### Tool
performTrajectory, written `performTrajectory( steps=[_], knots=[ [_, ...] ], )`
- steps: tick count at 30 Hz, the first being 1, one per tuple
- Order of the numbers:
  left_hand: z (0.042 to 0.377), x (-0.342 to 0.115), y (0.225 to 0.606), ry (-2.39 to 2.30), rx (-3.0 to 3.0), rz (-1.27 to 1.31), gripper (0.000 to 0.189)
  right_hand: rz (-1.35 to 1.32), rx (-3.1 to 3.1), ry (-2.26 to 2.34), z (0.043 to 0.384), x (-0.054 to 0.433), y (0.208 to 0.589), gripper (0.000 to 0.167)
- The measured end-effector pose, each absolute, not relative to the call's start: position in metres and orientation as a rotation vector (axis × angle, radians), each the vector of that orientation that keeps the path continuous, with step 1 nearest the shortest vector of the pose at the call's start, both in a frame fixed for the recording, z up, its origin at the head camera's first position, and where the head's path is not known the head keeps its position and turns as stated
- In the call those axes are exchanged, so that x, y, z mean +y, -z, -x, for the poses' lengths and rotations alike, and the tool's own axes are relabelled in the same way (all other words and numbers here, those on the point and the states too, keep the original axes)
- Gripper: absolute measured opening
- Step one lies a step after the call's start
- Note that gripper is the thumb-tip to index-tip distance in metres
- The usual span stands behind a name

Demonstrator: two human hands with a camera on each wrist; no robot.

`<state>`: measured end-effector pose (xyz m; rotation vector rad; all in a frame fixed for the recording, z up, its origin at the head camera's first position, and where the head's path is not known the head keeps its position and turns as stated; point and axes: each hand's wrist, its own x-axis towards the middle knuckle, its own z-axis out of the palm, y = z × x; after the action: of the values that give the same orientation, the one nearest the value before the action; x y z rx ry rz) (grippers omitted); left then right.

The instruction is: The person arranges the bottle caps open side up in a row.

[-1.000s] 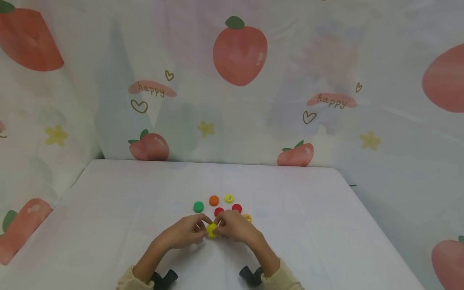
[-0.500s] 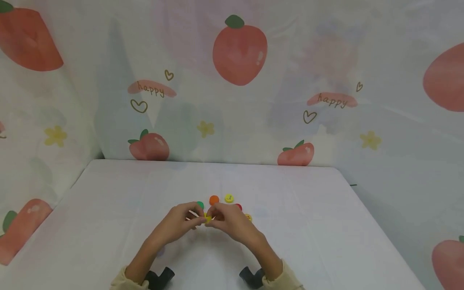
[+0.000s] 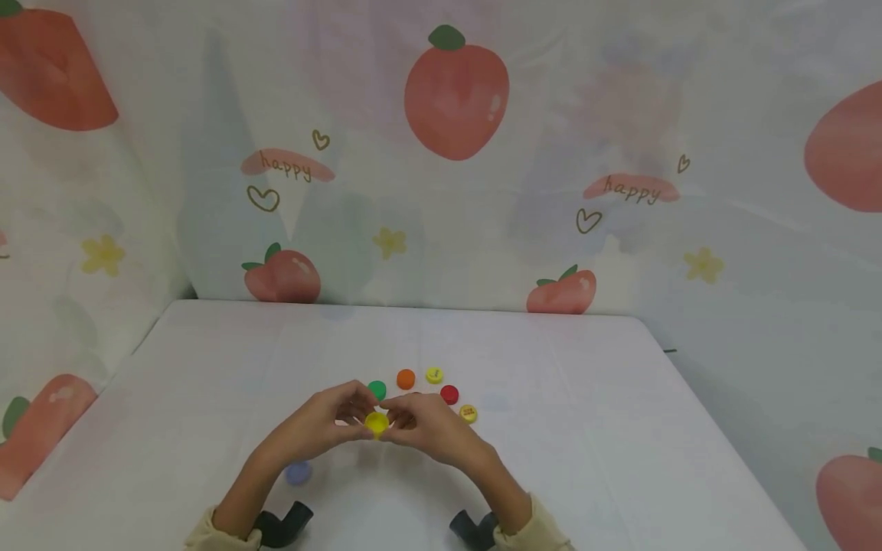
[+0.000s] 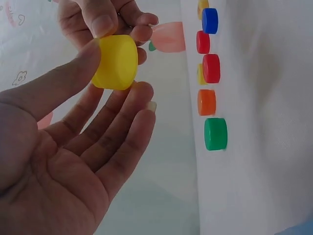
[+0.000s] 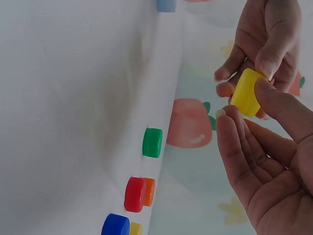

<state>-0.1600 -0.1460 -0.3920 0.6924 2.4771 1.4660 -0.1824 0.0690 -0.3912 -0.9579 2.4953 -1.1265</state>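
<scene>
Yellow cap (image 4: 116,61) | clamped in fingers of both left hand (image 3: 324,419) and right hand (image 3: 437,430) | held above white table (image 3: 586,428) | beyond: green cap (image 4: 215,133), orange cap (image 4: 206,102)

Staged tabletop nook, by the looks; can't tell if home, lab or studio. White surface (image 3: 606,436) backed by printed sheeting (image 3: 475,237) that also runs down the left and right sides. Creases show in it. Print is nursery-style: peaches (image 3: 457,103), "happy" lettering (image 3: 285,165), yellow flowers (image 3: 390,242). Both wrist views show the same peach print.
</scene>
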Motion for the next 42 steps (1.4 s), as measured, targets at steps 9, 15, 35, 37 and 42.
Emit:
performTrajectory(
  steps=[9,15,35,37,42],
  knots=[
    [0.158,-0.153,0.389,-1.307,2.501,-0.695,0.031,0.890,2.440,1.157,0.176,0.059,0.398,0.026],
    [0.157,-0.155,0.390,-1.220,2.517,-0.684,0.034,0.881,2.446,1.127,0.170,0.054,0.400,0.026],
    [0.150,-0.167,0.403,-0.772,2.537,-0.343,0.025,0.885,2.481,1.063,0.176,0.059,0.396,0.043],
    [0.149,-0.166,0.404,-0.706,2.542,-0.326,0.023,0.897,2.480,1.062,0.176,0.059,0.396,0.043],
    [0.146,-0.165,0.403,-0.594,2.625,-0.373,0.020,0.895,2.469,1.061,0.176,0.059,0.396,0.044]
  ],
)
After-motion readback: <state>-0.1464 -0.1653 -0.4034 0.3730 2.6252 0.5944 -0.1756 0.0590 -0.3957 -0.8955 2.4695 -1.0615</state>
